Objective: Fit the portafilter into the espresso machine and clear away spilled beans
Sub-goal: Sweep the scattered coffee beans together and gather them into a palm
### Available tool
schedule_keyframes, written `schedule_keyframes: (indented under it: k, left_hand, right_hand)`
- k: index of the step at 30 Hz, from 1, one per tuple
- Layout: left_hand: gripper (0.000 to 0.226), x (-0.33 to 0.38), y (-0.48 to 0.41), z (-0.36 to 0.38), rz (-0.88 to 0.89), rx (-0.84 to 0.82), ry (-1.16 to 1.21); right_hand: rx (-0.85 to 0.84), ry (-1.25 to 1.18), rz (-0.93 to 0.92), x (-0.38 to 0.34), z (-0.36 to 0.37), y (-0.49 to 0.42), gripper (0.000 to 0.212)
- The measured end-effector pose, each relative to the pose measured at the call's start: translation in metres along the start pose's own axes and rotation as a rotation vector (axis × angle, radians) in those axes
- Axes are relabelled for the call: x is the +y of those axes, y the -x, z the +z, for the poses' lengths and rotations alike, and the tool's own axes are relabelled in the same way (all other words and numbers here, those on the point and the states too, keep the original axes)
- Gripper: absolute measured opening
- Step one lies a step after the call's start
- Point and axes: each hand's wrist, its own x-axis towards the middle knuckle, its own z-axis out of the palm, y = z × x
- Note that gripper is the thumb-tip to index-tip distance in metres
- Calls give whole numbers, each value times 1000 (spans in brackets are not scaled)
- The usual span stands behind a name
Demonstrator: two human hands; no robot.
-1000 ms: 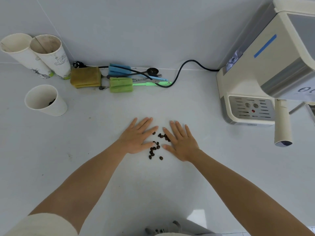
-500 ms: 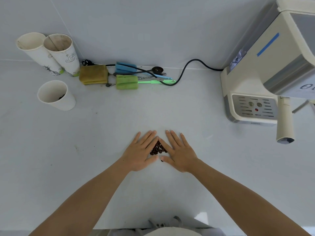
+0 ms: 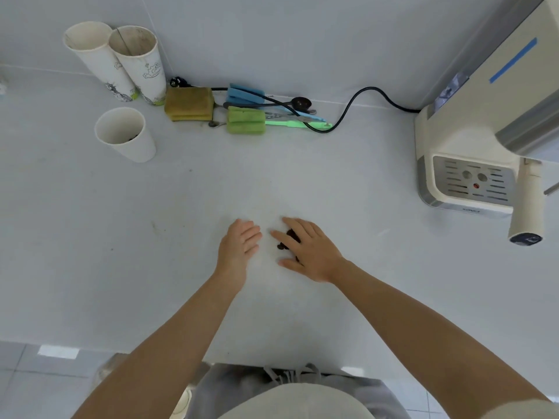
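Observation:
A small pile of dark coffee beans (image 3: 281, 245) lies on the white counter (image 3: 363, 267), mostly hidden under my right hand (image 3: 311, 254). That hand is cupped over the pile, its thumb and fingers drawn in around the beans. My left hand (image 3: 239, 249) stands on its edge just left of the beans, with its fingers apart and nothing in it. The cream espresso machine (image 3: 472, 128) stands at the right. The portafilter's cream handle (image 3: 527, 204) sticks out from under its head, above the drip tray (image 3: 472, 182).
A white paper cup (image 3: 124, 137) with a few beans inside stands at the back left. Two taller cups (image 3: 121, 62) lean against the wall. Sponges (image 3: 189, 104), green and blue brushes (image 3: 246, 124), a spoon and a black power cord (image 3: 351, 107) line the back wall. The counter's front edge is near my body.
The beans went from scattered to a tight pile between both hands. Now my right hand has curled over the pile and my left hand has pulled a little away to the left.

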Motion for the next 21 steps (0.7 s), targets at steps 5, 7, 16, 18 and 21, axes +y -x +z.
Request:
schedule_keyframes:
  k: [5, 7, 16, 18, 21]
  left_hand:
    - [59, -14, 14, -16, -245, -131, 282]
    - [60, -18, 16, -19, -273, -142, 306]
    - [61, -26, 12, -20, -294, -143, 400]
    - [61, -28, 10, -20, -297, -145, 409]
    - [62, -31, 9, -18, -307, -156, 408]
  right_hand:
    - [273, 171, -146, 2, 3, -12, 29]
    - [352, 190, -178, 3, 6, -17, 22]
    - [481, 125, -167, 7, 11, -25, 16]
    - [491, 126, -190, 7, 8, -26, 18]
    - [489, 137, -193, 4, 5, -26, 26]
